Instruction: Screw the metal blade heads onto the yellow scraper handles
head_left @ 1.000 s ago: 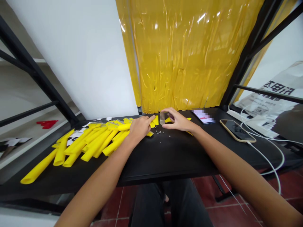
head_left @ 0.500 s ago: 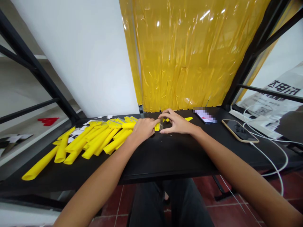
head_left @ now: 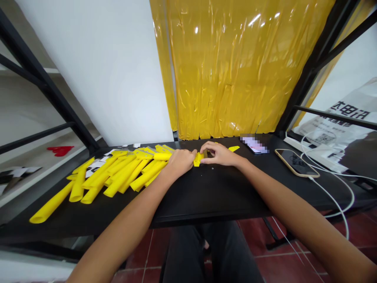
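- work position: the person is seated at the black bench [head_left: 206, 200], both forearms extended over it, hands meeting near its far edge.
- workpiece: a small yellow piece [head_left: 197, 158] is located between the two hands, at the far middle of the bench. its far part is screened by the fingers.
- left hand [head_left: 182, 160]: back upward, beside the yellow piece on its left. fingers bent together; the tips are hidden, so whether they pinch the piece cannot be told.
- right hand [head_left: 219, 154]: thumb and forefinger curved apart, yellow showing in the gap between them. whether they press on it cannot be told.
- step in hand: judged to be the two-handed setting or shaping of the yellow piece.
- next move: judged to call for a steady left hand, with the right thumb and forefinger closing squarely on the piece.
- adjacent stock: a heap of yellow tubes [head_left: 126, 173] lies left of the left hand, open ends toward the near side; printed paper [head_left: 93, 169] shows beneath and behind it.
- loose items: a small bit [head_left: 212, 168] lies just nearer than the right hand; a yellow scrap [head_left: 234, 149] lies beyond it.
- right side: a phone [head_left: 297, 163] with a white cable [head_left: 330, 194] attached rests well apart from the hands.
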Motion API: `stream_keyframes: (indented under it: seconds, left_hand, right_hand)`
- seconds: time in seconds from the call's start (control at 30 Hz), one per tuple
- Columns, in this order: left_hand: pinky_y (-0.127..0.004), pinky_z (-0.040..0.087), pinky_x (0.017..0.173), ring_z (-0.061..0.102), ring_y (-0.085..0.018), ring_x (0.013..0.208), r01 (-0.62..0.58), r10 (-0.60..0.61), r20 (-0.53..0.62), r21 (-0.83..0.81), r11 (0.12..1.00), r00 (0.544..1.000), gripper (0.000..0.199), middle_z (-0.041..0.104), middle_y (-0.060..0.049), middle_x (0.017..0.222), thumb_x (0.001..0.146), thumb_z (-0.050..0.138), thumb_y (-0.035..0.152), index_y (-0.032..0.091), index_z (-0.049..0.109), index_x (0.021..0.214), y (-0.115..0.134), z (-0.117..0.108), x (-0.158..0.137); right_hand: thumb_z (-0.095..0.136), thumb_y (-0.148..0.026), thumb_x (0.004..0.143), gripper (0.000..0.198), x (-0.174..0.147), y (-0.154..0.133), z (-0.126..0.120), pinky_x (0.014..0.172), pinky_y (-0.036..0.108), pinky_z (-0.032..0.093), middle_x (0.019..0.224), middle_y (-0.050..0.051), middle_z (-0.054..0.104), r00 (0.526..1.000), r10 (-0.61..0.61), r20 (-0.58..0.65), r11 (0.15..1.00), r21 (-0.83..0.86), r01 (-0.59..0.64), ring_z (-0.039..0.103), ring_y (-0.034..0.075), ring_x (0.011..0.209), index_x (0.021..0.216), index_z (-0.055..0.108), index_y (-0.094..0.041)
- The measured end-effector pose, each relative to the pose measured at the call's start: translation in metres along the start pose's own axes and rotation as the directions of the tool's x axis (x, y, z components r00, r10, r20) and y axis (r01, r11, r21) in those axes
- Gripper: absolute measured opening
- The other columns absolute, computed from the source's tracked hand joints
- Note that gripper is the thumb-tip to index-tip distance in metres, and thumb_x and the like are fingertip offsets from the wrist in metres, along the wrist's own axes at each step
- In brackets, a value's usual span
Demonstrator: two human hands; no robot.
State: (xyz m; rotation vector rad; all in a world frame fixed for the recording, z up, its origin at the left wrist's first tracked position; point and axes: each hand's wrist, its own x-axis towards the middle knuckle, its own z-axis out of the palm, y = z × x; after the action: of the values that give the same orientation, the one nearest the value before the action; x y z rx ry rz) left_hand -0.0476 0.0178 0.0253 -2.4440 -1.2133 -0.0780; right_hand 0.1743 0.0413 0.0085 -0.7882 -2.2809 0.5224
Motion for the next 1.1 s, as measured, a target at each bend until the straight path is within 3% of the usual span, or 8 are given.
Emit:
stream_keyframes:
  seconds: [0.13,0.3,0.43,0.53,0.67,0.83,0.97,1.1]
  left_hand:
    - [-0.033,0.046,0.068,0.072,-0.028,0.086,-0.012,0.012,0.024,-0.017,1.000,1.000,0.031,0.074,-0.012,0.091,0.094,0.046,0.018,0.020,0.066,0.118,-0.004,0.000,0.000]
    - [-0.034,0.046,0.068,0.072,-0.028,0.087,-0.009,0.009,0.023,-0.015,1.000,1.000,0.041,0.075,-0.011,0.092,0.090,0.050,0.012,0.023,0.063,0.128,-0.006,0.001,-0.001]
    - [-0.033,0.046,0.071,0.071,-0.028,0.090,0.004,-0.004,0.007,-0.022,1.000,1.000,0.047,0.074,-0.010,0.093,0.089,0.052,0.010,0.023,0.060,0.133,-0.006,-0.001,-0.002]
    - [-0.034,0.046,0.074,0.070,-0.027,0.092,0.037,-0.037,0.010,-0.028,0.999,0.999,0.047,0.074,-0.011,0.094,0.088,0.054,0.009,0.023,0.059,0.133,-0.007,-0.001,-0.002]
    - [-0.034,0.046,0.074,0.070,-0.028,0.093,0.056,-0.056,0.008,-0.030,0.998,0.998,0.046,0.074,-0.011,0.096,0.088,0.053,0.011,0.023,0.059,0.132,-0.007,0.001,-0.003]
    - [-0.034,0.046,0.074,0.069,-0.027,0.093,0.048,-0.048,0.006,-0.043,0.998,0.999,0.043,0.073,-0.011,0.096,0.089,0.053,0.015,0.023,0.059,0.130,-0.007,0.002,-0.003]
    - [-0.034,0.046,0.073,0.068,-0.028,0.095,0.047,-0.047,-0.020,-0.040,0.998,0.999,0.052,0.073,-0.010,0.098,0.085,0.055,0.015,0.021,0.054,0.137,-0.005,0.000,-0.003]
    - [-0.034,0.046,0.073,0.066,-0.028,0.097,0.047,-0.049,-0.046,-0.048,0.998,0.998,0.056,0.072,-0.011,0.100,0.086,0.056,0.020,0.019,0.049,0.141,-0.004,-0.002,-0.003]
  right_hand:
    - [0.076,-0.049,0.080,0.043,0.001,0.001,0.004,0.072,0.030,0.044,0.107,0.006,0.065,0.996,-0.006,0.086,1.000,0.018,0.005,0.056,0.016,0.082,0.114,0.068,-0.023]
    - [0.076,-0.050,0.078,0.049,-0.005,0.009,-0.022,0.087,0.036,0.048,0.115,0.010,0.069,0.987,0.140,0.073,0.972,-0.200,-0.123,0.063,0.025,0.101,0.116,0.070,-0.021]
    - [0.080,-0.059,0.069,0.058,-0.011,0.014,-0.037,0.087,0.037,0.050,0.113,0.008,0.073,0.929,0.313,0.200,0.913,-0.334,-0.235,0.067,0.030,0.102,0.115,0.073,-0.024]
    - [0.081,-0.065,0.064,0.063,-0.013,0.018,-0.035,0.079,0.035,0.050,0.110,0.007,0.075,0.901,0.346,0.263,0.892,-0.389,-0.229,0.069,0.030,0.097,0.113,0.073,-0.025]
    - [0.080,-0.069,0.063,0.074,-0.014,0.026,-0.029,0.077,0.036,0.050,0.113,0.010,0.073,0.901,0.363,0.238,0.867,-0.440,-0.233,0.068,0.032,0.100,0.121,0.070,-0.024]
    - [0.080,-0.065,0.065,0.080,-0.014,0.033,-0.028,0.087,0.041,0.050,0.127,0.013,0.068,0.898,0.399,0.187,0.840,-0.468,-0.276,0.065,0.036,0.112,0.130,0.065,-0.021]
    - [0.080,-0.062,0.067,0.080,-0.014,0.036,-0.029,0.093,0.042,0.050,0.131,0.014,0.066,0.880,0.434,0.194,0.837,-0.448,-0.314,0.065,0.035,0.114,0.134,0.061,-0.020]
    - [0.083,-0.062,0.062,0.087,-0.015,0.040,-0.027,0.095,0.043,0.051,0.132,0.015,0.065,0.895,0.409,0.179,0.868,-0.379,-0.321,0.064,0.034,0.114,0.134,0.061,-0.019]
